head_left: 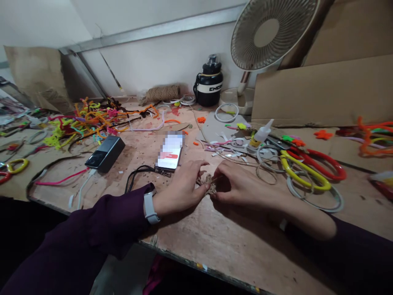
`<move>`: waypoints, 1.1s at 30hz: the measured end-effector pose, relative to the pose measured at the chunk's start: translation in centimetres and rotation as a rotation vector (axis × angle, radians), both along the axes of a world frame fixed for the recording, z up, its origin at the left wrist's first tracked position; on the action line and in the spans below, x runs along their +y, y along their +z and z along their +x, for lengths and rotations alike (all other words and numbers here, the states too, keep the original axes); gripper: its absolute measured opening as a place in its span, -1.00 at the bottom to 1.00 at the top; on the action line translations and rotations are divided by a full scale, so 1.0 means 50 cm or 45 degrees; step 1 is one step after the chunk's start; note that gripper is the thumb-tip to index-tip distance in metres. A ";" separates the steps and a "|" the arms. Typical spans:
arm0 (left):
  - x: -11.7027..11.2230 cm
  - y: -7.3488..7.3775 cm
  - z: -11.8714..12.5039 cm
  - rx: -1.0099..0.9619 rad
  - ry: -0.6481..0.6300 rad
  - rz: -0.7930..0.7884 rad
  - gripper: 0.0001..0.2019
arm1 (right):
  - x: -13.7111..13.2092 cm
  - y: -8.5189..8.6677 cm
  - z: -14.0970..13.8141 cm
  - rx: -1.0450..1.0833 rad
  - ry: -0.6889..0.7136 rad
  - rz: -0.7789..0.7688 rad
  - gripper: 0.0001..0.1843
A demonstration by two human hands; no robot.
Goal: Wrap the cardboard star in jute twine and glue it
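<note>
A small knotted piece of brown jute twine [211, 187] is held just above the wooden table, between both hands. My left hand [187, 184], with a pale watch band at the wrist, pinches it from the left with thumb and fingers. From the right, my right hand [235, 182] is closed on the same piece with thumb and fingertips. Part of the twine piece is covered by the fingers. Just beyond my left hand lies a lit phone [170, 152]. A thin loose strand of twine [266, 174] curls on the table right of my right hand.
Yellow-handled scissors [307, 174], a red ring-shaped handle [328, 164], tape rolls and a glue bottle [260, 135] lie to the right. A power bank [106, 153] and tangled pipe cleaners [92, 119] are left. A twine spool [162, 93], black bottle [209, 84] and fan [270, 35] stand behind.
</note>
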State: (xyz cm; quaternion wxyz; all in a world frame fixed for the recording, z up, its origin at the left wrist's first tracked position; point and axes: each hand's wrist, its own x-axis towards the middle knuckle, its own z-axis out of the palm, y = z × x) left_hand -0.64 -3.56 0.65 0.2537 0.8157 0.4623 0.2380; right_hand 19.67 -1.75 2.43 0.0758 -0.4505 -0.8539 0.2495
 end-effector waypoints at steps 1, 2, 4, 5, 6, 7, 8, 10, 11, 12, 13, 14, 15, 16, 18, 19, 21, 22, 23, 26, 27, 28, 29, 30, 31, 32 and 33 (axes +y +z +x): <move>-0.001 -0.001 -0.002 0.011 0.001 0.033 -0.50 | -0.001 0.001 -0.001 -0.006 -0.012 0.003 -0.73; -0.002 -0.003 -0.003 0.016 0.001 0.059 -0.48 | -0.002 0.002 -0.001 -0.012 -0.022 0.007 -0.72; -0.002 -0.007 -0.006 -0.008 -0.008 0.085 -0.42 | -0.005 0.004 -0.001 -0.009 -0.035 0.010 -0.72; -0.002 -0.010 -0.007 -0.038 -0.015 0.085 -0.39 | -0.006 0.004 0.000 0.004 -0.038 0.005 -0.72; -0.001 -0.012 -0.008 -0.072 -0.028 0.073 -0.36 | -0.006 0.005 0.000 0.018 -0.039 0.000 -0.72; 0.000 -0.013 -0.009 -0.104 -0.039 0.049 -0.34 | -0.007 0.005 0.001 0.029 -0.038 0.001 -0.72; 0.001 -0.014 -0.009 -0.138 -0.046 0.019 -0.32 | -0.006 0.005 0.002 0.036 -0.035 0.008 -0.73; 0.004 -0.013 -0.009 -0.216 -0.062 -0.067 -0.31 | -0.006 0.003 0.003 0.052 -0.035 0.037 -0.76; 0.006 -0.013 -0.008 -0.265 -0.077 -0.128 -0.32 | -0.005 0.002 0.003 0.062 -0.041 0.061 -0.77; 0.008 -0.013 -0.007 -0.322 -0.094 -0.202 -0.33 | -0.005 0.000 0.003 0.077 -0.046 0.091 -0.77; 0.010 -0.014 -0.006 -0.386 -0.111 -0.281 -0.35 | -0.005 -0.002 0.003 0.092 -0.046 0.124 -0.78; 0.012 -0.015 -0.005 -0.448 -0.127 -0.356 -0.37 | -0.006 -0.004 0.003 0.105 -0.041 0.159 -0.78; 0.014 -0.017 -0.004 -0.507 -0.140 -0.417 -0.41 | -0.006 -0.005 0.003 0.119 -0.032 0.194 -0.79; 0.015 -0.019 -0.002 -0.563 -0.145 -0.460 -0.47 | -0.007 -0.007 0.002 0.140 -0.020 0.220 -0.80; 0.018 -0.022 0.000 -0.665 -0.149 -0.530 -0.64 | -0.009 -0.007 0.002 0.200 0.001 0.238 -0.83; 0.018 -0.023 0.001 -0.719 -0.152 -0.578 -0.71 | -0.010 -0.007 0.001 0.236 0.010 0.242 -0.83; 0.019 -0.022 0.003 -0.845 -0.130 -0.693 -0.72 | -0.011 -0.005 0.002 0.300 0.024 0.262 -0.76; 0.019 -0.021 0.004 -0.912 -0.096 -0.749 -0.68 | -0.010 -0.003 0.003 0.318 0.023 0.284 -0.69; 0.018 -0.020 0.004 -0.973 -0.053 -0.800 -0.63 | -0.010 -0.001 0.005 0.329 0.010 0.325 -0.63; 0.017 -0.017 0.005 -1.064 0.048 -0.924 -0.52 | -0.006 0.002 0.012 0.325 -0.047 0.480 -0.64; 0.016 -0.016 0.006 -1.069 0.061 -0.956 -0.51 | -0.005 0.002 0.014 0.314 -0.042 0.518 -0.74; 0.016 -0.015 0.006 -1.067 0.068 -0.975 -0.50 | -0.004 0.001 0.015 0.306 -0.020 0.548 -0.82; 0.016 -0.014 0.007 -1.066 0.077 -0.982 -0.50 | -0.003 -0.001 0.016 0.302 0.008 0.570 -0.85; 0.016 -0.013 0.008 -1.071 0.089 -0.980 -0.49 | -0.003 -0.003 0.017 0.300 0.039 0.589 -0.84; 0.016 -0.012 0.008 -1.084 0.102 -0.972 -0.48 | -0.002 -0.005 0.017 0.306 0.067 0.615 -0.82; 0.017 -0.010 0.009 -1.102 0.115 -0.962 -0.47 | -0.002 -0.008 0.017 0.315 0.089 0.649 -0.82; 0.017 -0.009 0.010 -1.125 0.126 -0.950 -0.46 | -0.001 -0.011 0.016 0.320 0.107 0.682 -0.82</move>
